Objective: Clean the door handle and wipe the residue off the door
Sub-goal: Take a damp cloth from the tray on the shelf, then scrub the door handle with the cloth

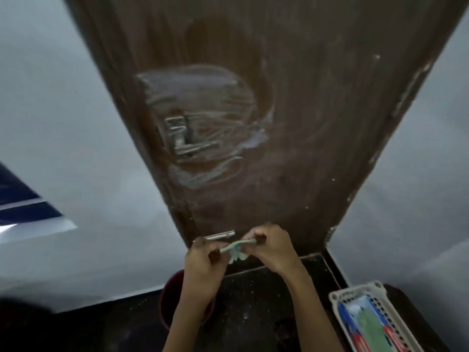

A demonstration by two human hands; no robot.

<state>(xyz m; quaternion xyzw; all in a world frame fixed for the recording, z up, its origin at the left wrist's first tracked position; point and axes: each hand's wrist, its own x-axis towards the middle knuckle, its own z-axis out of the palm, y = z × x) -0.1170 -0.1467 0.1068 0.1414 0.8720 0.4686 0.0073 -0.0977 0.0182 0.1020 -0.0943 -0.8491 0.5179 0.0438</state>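
Note:
A dark brown door fills the middle of the view. Its metal lever handle sits left of centre, ringed by white streaky residue. Low in front of the door, my left hand and my right hand both grip a small pale green cloth, twisted tight between them. A loose end of the cloth hangs down between the hands. Both hands are well below the handle and apart from the door.
A dark red bucket stands on the dark speckled floor under my left forearm. At the bottom right is a white perforated basket holding coloured packets. Pale walls flank the door. A metal latch shows near the door's bottom edge.

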